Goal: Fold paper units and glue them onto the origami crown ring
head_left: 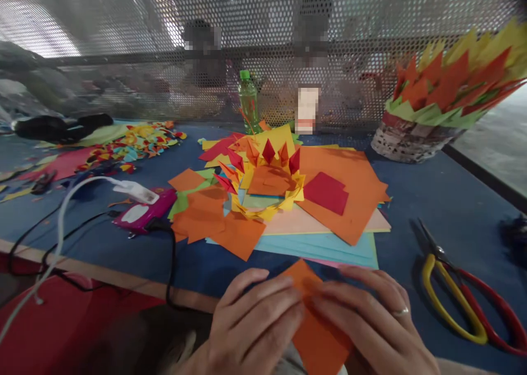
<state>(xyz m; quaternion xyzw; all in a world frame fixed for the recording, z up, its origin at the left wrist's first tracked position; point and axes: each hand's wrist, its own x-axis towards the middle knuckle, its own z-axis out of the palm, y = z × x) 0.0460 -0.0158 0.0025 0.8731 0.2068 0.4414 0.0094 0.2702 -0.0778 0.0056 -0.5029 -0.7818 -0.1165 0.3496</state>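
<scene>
Orange paper lies nearest, gripped between the left hand and the right hand, one corner pointing away from the person. The left hand holds the near-left side under its bent fingers; the right hand presses and grips the opposite side. Whether a crease has been made cannot be told, as fingers cover much of the sheet. The step in hand looks like lining up or folding this piece. A clean fold would call for one hand pinning the paper while the other matches edges and runs along the crease.

A perforated screen stands behind the blue surface. At the far right of that surface sits a basket-like paper piece bearing orange and yellow points over a pale green fringe. Across the middle, a large orange sheet overlaps light blue sheets. Left of it, a ring of folded yellow paper with red and orange points rests on other sheets. Scissors with one yellow and one red handle lie right of the hands, untouched. Smaller are the green-capped bottle, the magenta device with cables and a red paper piece; smallest is a finger ring on the right hand.
</scene>
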